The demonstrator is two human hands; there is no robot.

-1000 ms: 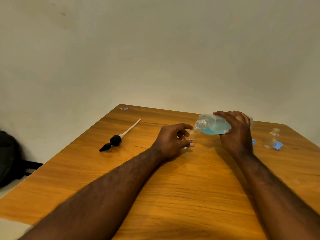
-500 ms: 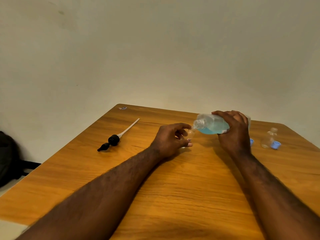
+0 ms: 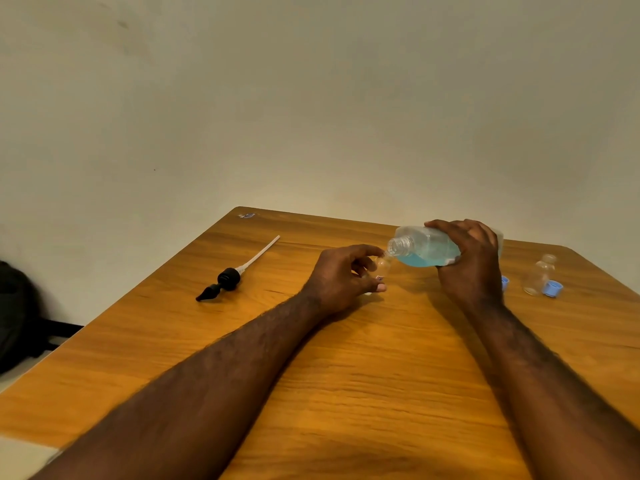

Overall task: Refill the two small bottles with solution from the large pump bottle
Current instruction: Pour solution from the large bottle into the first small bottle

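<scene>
Head: hands (image 3: 341,277) (image 3: 471,268) hold large bottle (image 3: 426,251) over small bottle (image 3: 382,267).

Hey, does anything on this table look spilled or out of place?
No spill shows. The pump head lies on its side on the table, off the large bottle, which the right hand tips toward the small bottle in the left hand. That suits pouring.

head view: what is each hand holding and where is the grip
The right hand has its grip around the body of the tilted large bottle, toward its base. The left hand holds the small bottle by its sides, between fingers and thumb.
</scene>
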